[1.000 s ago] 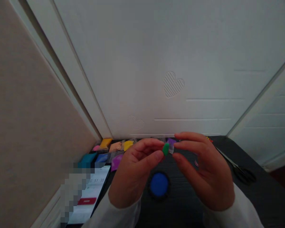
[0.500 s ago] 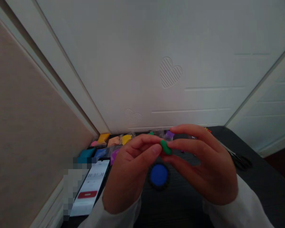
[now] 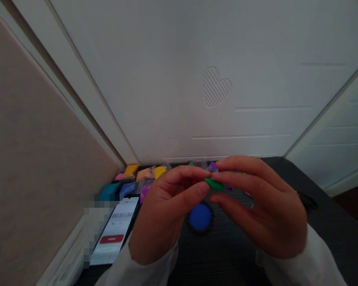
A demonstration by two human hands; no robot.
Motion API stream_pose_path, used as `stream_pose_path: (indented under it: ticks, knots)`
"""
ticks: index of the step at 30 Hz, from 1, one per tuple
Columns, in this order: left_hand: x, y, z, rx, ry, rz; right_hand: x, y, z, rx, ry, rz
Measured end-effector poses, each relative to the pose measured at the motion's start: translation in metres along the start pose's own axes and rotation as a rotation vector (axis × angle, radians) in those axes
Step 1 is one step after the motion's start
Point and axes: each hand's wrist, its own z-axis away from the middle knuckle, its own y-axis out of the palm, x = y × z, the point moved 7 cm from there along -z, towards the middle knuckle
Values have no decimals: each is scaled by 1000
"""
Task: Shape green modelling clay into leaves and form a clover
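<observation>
White long sleeves (image 3: 304,258) on both arms, loose fabric, soft folds near wrists; cuffs plain, slightly baggy; hands bare, no gloves.

Head view — worn camera, looking forward and down over both hands (image 3: 156,214) at close range, toward the far white panel (image 3: 167,79).

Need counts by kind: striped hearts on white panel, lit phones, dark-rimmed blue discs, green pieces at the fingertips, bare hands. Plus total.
Striped hearts, large one and small one: 2
Lit phone: 1
Dark-rimmed blue disc: 1
Small green piece: 1
Left hand, right hand: 2
Total: 7
</observation>
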Motion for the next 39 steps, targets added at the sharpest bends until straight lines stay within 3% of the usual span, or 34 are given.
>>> stream_pose_path:
  ticks: [28,39]
  knots:
    - [-3,7,3,109,-15,18,9,-6,-2,-45,-155,-189]
    - [-5,4,5,132,19,-68,8,-6,-3,4,-164,-207]
